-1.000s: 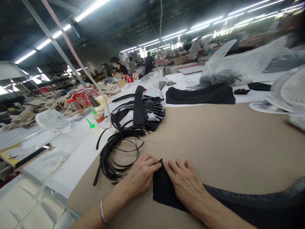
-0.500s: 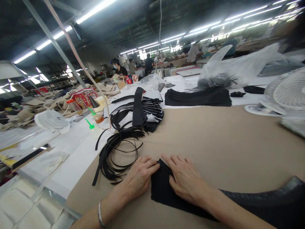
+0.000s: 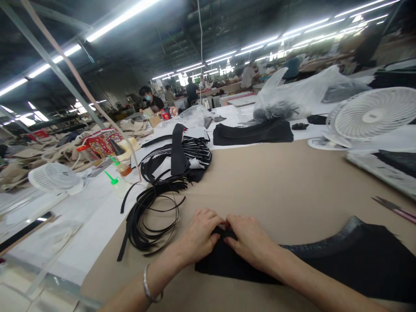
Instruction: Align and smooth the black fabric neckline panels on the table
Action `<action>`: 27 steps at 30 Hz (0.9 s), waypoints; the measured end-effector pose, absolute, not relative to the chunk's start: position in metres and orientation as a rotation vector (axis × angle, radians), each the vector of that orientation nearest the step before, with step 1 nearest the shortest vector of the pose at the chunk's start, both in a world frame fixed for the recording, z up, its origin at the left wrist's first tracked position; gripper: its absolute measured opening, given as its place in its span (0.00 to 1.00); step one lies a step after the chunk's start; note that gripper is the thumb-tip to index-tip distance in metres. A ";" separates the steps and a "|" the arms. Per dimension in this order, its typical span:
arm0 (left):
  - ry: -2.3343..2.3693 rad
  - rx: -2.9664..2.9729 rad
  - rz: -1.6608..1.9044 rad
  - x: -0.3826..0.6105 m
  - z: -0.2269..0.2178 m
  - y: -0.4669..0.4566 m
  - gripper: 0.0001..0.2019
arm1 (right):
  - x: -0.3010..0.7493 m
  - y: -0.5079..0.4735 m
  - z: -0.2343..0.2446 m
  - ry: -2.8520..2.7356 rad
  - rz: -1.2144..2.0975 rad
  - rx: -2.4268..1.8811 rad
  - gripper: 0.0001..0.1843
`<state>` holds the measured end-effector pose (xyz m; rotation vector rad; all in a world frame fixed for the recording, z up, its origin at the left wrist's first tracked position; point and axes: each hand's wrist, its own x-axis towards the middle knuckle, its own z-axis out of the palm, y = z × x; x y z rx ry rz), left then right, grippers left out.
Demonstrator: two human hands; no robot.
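A flat piece of black fabric (image 3: pixel 224 264) lies on the tan paper-covered table (image 3: pixel 292 182) at its near edge. Both hands pinch its far corner together — left hand (image 3: pixel 199 236), right hand (image 3: pixel 250 240), fingertips touching. A coil of thin black straps (image 3: pixel 149 212) rests just left.

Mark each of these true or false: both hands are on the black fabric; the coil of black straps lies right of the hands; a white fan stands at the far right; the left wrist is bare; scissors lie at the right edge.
1. Both hands are on the black fabric. True: the left hand and right hand meet at its top corner.
2. The black straps lie right of the hands. False: they lie to the left.
3. A white fan stands at the far right. True.
4. The left wrist is bare. False: it wears a bracelet.
5. Scissors lie at the right edge. True.
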<state>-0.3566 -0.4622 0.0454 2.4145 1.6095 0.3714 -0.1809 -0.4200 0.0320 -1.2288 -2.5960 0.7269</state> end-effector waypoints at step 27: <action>1.385 2.589 0.253 -0.363 0.027 -0.463 0.17 | -0.162 -0.434 0.006 -2.590 0.486 -0.983 0.13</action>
